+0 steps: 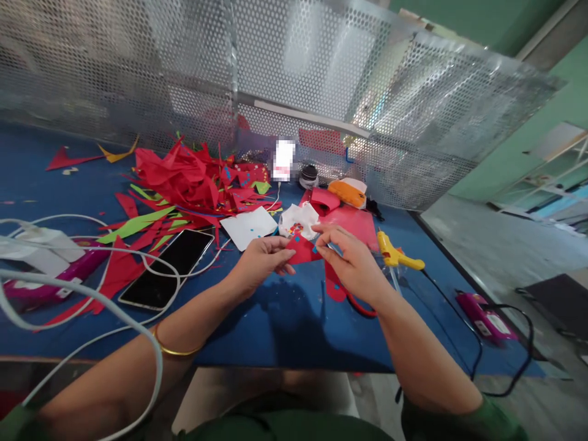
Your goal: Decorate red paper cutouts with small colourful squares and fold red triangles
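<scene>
Over tabletop [229, 343] | red piece [302, 250] is pinched by left hand [263, 258] | right hand [350, 257]: grip unclear | likely light, bendy; best edge-held

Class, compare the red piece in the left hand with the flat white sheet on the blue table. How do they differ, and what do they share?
Colour: the red piece is bright red; the white sheet is white.
Position: the red piece is held up by the left hand, while the white sheet lies on the blue table.
Size: the red piece's visible part looks smaller than the white sheet.
Shared: both bear small blue bits.
</scene>
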Demonstrator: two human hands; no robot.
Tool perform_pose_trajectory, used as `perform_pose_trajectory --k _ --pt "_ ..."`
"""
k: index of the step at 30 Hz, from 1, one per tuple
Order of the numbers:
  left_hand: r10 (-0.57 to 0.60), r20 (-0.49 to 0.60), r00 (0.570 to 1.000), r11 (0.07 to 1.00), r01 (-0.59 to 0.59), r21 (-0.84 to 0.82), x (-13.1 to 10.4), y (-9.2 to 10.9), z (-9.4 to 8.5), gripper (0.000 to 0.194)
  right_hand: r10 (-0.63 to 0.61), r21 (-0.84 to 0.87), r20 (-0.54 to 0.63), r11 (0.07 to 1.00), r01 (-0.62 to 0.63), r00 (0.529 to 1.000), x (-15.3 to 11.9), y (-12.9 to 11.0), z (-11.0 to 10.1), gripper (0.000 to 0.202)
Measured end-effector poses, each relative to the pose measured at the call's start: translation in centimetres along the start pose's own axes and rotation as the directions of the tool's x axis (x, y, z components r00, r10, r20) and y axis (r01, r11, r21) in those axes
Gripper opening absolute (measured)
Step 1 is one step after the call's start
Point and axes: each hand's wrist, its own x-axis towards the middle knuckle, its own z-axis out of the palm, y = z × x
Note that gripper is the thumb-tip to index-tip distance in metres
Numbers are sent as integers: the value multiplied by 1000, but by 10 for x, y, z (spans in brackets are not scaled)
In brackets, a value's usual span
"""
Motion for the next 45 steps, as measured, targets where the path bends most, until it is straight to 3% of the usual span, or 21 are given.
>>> perform_pose_trajectory --k 4,8,13,19,22,26,29,34,37,45 --pt "-1 56 998 997 -3 71 1 -2 1 12 67 121 97 990 -78 993 1 8 7 9" --pt "-18 47 999 995 13 100 3 -2 1 8 142 124 155 979 -161 978 1 15 9 7" --pt "-43 70 997 993 35 113 4 -7 2 12 209 134 131 965 -226 969 -4 22 13 8" --pt "56 -48 997 995 -52 89 6 -10 4 28 232 107 77 965 -239 970 -8 26 13 8" --pt "82 -34 996 994 -79 77 4 -6 6 22 231 100 54 967 -235 971 -8 27 12 7" --pt "3 26 1000 996 -5 94 1 -2 8 10 219 69 34 973 -221 975 -9 28 13 7" --pt "-30 1 1000 995 30 99 0 -3 10 7 186 56 46 980 -189 981 -9 28 14 9" --pt "-15 -49 999 996 20 92 1 -5 10 9 -28 -50 -23 998 27 999 -9 25 18 10" --pt "-27 -36 999 995 31 97 1 -6 10 9 -104 -148 -3 984 102 995 -10 22 22 11" --pt "61 -36 997 981 -53 185 0 -7 10 7 -142 -204 -42 970 131 989 -12 19 31 12"
